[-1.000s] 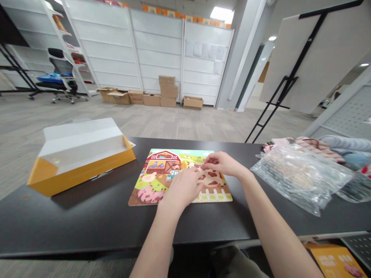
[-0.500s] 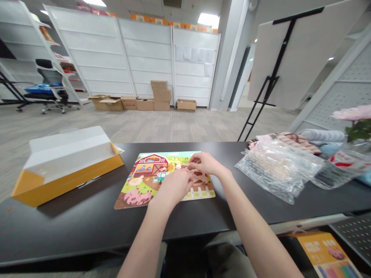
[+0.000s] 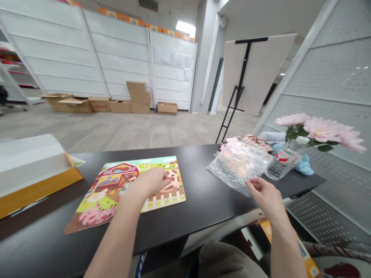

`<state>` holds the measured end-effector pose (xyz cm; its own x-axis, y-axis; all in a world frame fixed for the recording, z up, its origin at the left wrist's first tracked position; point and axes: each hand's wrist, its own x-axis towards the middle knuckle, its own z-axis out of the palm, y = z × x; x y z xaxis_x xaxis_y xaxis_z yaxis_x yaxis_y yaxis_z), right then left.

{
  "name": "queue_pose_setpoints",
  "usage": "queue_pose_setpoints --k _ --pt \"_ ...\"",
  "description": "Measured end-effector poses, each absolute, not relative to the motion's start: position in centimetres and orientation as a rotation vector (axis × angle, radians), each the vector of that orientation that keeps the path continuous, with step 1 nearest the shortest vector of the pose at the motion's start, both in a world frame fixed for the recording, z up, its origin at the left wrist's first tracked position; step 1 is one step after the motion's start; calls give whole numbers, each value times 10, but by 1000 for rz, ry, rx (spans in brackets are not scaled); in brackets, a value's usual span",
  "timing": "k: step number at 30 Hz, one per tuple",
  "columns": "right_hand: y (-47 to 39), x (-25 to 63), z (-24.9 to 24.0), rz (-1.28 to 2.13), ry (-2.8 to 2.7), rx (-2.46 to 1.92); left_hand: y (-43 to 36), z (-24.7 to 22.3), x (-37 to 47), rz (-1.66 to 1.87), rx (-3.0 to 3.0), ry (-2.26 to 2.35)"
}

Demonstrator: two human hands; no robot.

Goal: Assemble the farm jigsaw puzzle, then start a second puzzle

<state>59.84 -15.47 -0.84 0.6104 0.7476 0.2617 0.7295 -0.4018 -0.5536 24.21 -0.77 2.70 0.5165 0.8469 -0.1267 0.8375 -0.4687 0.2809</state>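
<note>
A farm picture board [image 3: 97, 196] lies flat on the black table [image 3: 199, 200], showing a barn, a cow, a pig and a white fence. My left hand [image 3: 150, 181] rests over the board's middle, fingertips by the cow; its fingers are curled, and anything under them is hidden. To the right, my right hand [image 3: 263, 193] is at the near corner of a clear plastic bag [image 3: 240, 162], with thumb and fingers closed on that corner. Something pale orange shows inside the bag.
An open yellow and white box [image 3: 43, 189] stands at the table's left. Behind the bag lie folded cloths [image 3: 255, 142]. A water bottle [image 3: 285, 158] and pink flowers [image 3: 321, 129] stand at the right. Further back are an easel [image 3: 237, 92] and cardboard boxes [image 3: 139, 96].
The view has turned right. My right hand has left the board and moved right to the plastic bag. My left hand has stayed over the board.
</note>
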Motion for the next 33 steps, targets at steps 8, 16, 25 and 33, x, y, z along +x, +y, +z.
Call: queue_pose_setpoints --k 8,16,25,33 --pt "-164 631 -38 205 -1024 -1909 -16 23 264 351 2600 1218" --pt "-134 533 7 46 -978 -1498 -26 15 250 824 2276 1048" --pt "-107 428 42 392 -1121 -883 -41 11 224 937 1426 614" --pt "-89 403 19 632 -1530 -904 -21 18 171 1504 1220 815"
